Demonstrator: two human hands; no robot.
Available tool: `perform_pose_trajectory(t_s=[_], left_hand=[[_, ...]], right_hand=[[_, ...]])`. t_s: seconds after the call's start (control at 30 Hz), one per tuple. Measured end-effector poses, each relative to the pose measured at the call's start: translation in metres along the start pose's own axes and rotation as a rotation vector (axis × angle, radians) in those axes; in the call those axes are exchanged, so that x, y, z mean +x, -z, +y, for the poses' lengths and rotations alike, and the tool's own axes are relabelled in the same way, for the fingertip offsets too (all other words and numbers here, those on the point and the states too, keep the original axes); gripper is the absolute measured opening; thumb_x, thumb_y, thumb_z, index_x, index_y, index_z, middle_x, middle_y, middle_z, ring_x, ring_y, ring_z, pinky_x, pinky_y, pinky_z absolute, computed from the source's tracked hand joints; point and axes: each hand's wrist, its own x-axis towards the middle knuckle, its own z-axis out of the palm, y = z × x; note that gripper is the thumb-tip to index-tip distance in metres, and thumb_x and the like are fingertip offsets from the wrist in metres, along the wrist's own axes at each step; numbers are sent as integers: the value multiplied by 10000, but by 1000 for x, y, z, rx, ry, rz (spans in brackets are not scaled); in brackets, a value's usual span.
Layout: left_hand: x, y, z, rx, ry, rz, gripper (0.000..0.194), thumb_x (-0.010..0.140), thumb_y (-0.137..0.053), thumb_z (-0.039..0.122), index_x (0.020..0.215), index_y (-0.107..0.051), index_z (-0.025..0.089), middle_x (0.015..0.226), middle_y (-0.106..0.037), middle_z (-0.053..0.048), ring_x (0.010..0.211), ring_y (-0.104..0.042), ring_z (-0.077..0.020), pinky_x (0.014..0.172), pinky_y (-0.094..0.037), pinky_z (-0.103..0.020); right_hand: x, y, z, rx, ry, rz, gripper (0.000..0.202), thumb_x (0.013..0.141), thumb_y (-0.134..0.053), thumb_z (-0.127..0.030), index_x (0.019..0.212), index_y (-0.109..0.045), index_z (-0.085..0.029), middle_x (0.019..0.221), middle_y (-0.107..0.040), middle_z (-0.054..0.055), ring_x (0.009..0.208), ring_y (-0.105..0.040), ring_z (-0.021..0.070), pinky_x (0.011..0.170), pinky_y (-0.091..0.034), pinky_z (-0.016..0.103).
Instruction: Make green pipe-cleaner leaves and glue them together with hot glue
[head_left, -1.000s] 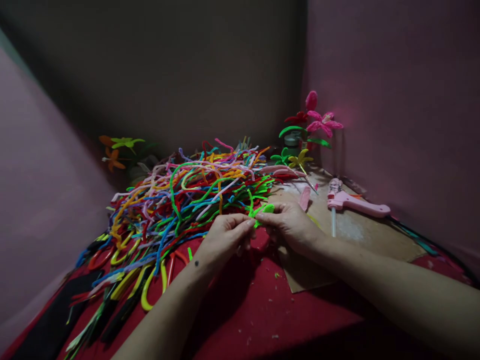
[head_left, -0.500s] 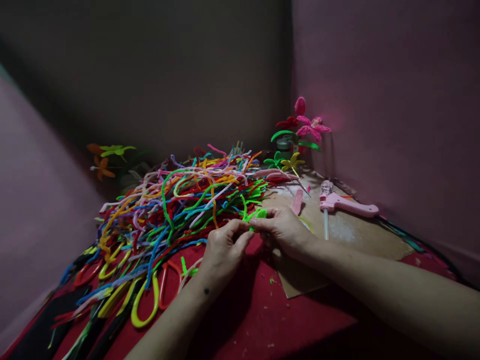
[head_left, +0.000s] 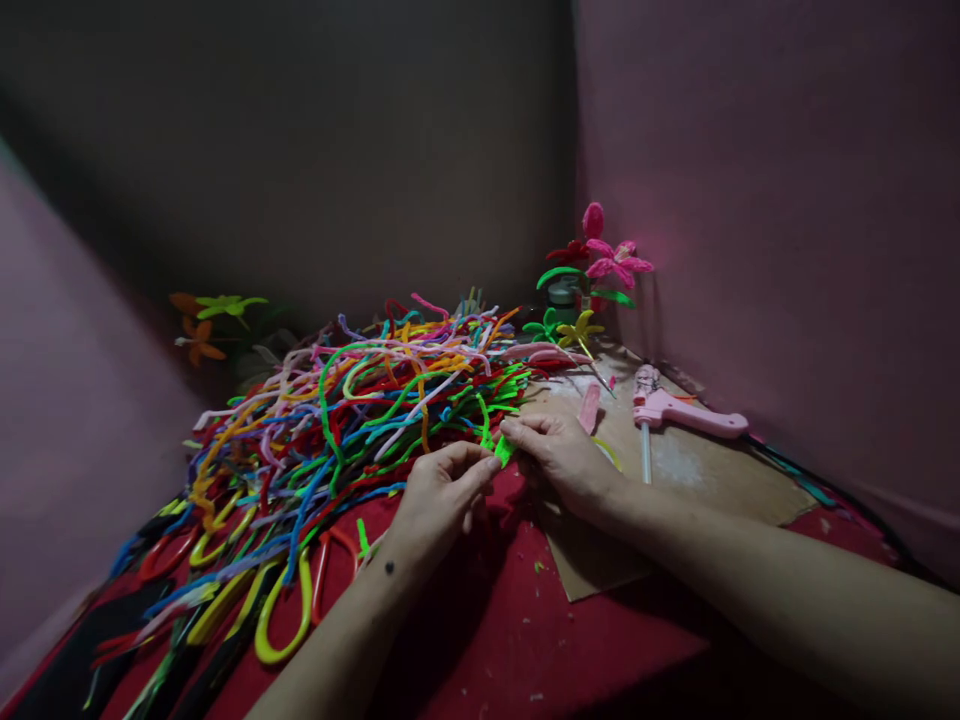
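Bright green pipe cleaner (head_left: 504,452), bent into a small shape, sits between my two hands above the red cloth. My right hand (head_left: 566,460) pinches it at its upper end, thumb and fingertips pressed together. From the left, my left hand (head_left: 446,495) reaches in with its thumb and forefinger closed at the green piece's lower edge. Fingers cover part of the shape, so its full outline is hidden. Just behind my hands lies a large heap of coloured pipe cleaners (head_left: 375,390).
A pink glue gun (head_left: 688,412) rests on a cardboard sheet (head_left: 720,470) at the right, its cord trailing away. Scissors with yellow handles (head_left: 285,655) lie at the left on the red cloth (head_left: 495,620). Pipe-cleaner flowers (head_left: 619,262) stand at the back, near the wall.
The green piece has turned downward between my fingers and shows less. My left fingertips have shifted on it. The whole view has moved slightly.
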Motion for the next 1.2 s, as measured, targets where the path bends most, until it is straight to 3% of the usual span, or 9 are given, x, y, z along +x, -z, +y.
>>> perform_pose_trajectory(t_s=[0.13,0.33,0.47,0.57,0.63,0.9,1.03,1.1,1.2], left_hand=[[0,-2,-1,-31,2,3,253,728,-547,369,651,-550,127,425,-458,47,319,-365,-58,339,-274,-182],[0,-6,-3,-99,35,44,247,701,-566,359,589,-520,144,410,-423,57,321,-348,-50,328,-253,-167],[-1,-6,-2,-135,19,45,248,703,-566,350,577,-502,145,424,-414,59,335,-342,-45,338,-257,-167],[-1,-4,-2,-137,-25,27,255,710,-569,364,600,-500,145,452,-431,55,356,-345,-47,350,-263,-172],[-1,-2,-2,-147,-49,6,257,712,-574,377,632,-510,141,483,-448,50,377,-347,-46,365,-273,-173],[-3,0,3,-163,-38,-27,260,710,-585,390,685,-532,137,516,-453,46,405,-361,-49,391,-277,-176],[-1,10,5,-148,-65,103,240,712,-593,365,664,-531,138,491,-444,53,407,-365,-48,397,-292,-170],[1,16,4,-189,-74,160,219,715,-596,351,689,-531,143,521,-477,49,421,-388,-50,404,-309,-168],[7,18,3,-250,-64,125,212,712,-603,352,740,-544,150,580,-525,40,446,-422,-50,410,-320,-163]], right_hand=[[-1,-1,0,-140,54,16,278,771,-525,-367,610,-540,-140,490,-433,-49,435,-351,59,420,-245,203],[-6,-3,1,-334,290,79,242,781,-520,-249,567,-547,-140,553,-453,-34,570,-406,77,547,-308,211],[-7,-4,-2,-264,199,87,259,775,-523,-291,563,-522,-142,521,-420,-41,514,-368,71,487,-278,209],[-6,-6,-5,-111,70,30,242,767,-522,-329,612,-527,-143,504,-425,-49,455,-351,65,439,-257,203],[-6,-6,-5,-93,61,-8,204,754,-538,-306,639,-550,-138,529,-467,-40,475,-387,69,461,-287,201],[-9,-5,-1,-447,317,71,248,810,-485,-261,599,-551,-148,550,-475,-23,548,-415,88,533,-314,215],[-18,-8,-7,-498,348,60,252,843,-457,-359,777,-577,-147,638,-550,-1,579,-474,96,549,-343,215],[-25,-10,-9,-552,458,13,301,864,-415,-378,741,-565,-148,633,-552,5,583,-484,94,558,-352,210],[-34,-14,-6,-659,697,-134,323,880,-383,-336,674,-551,-152,616,-569,14,575,-495,95,563,-362,205]])
